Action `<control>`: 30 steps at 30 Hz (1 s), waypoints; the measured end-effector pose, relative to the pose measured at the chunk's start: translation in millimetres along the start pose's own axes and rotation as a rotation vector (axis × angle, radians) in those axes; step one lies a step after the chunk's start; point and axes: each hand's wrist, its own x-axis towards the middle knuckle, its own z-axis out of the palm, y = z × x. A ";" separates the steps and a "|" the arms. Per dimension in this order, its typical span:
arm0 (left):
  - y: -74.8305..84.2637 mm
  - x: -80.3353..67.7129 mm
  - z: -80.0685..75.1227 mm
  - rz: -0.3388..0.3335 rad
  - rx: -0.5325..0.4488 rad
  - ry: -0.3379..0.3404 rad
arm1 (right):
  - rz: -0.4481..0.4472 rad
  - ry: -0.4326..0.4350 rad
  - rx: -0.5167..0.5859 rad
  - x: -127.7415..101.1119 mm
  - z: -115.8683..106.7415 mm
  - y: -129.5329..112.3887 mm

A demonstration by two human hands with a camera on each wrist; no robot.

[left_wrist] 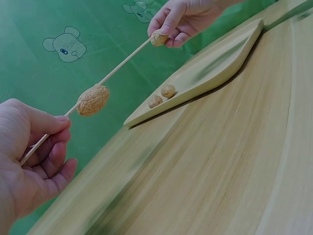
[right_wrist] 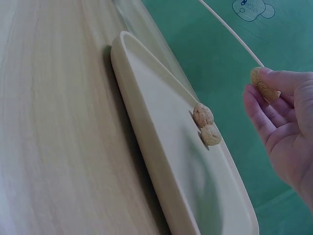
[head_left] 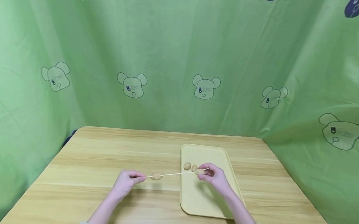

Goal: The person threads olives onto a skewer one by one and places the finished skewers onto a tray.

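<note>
The stick (head_left: 172, 174) runs from the left hand (head_left: 128, 182), which pinches one end, through a ball (left_wrist: 93, 100) just beyond those fingers, to a second ball (right_wrist: 264, 87) pinched by the right hand (head_left: 216, 180). Keeping stick and ball in line, with light finger pressure, should avoid splitting; below the right grip, the tray (head_left: 192, 202) bears two more balls (right_wrist: 203, 115).
</note>
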 end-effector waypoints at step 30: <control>2.5 -1.7 3.4 -0.020 -0.022 -0.003 | -0.178 -0.018 -0.010 2.4 9.0 1.3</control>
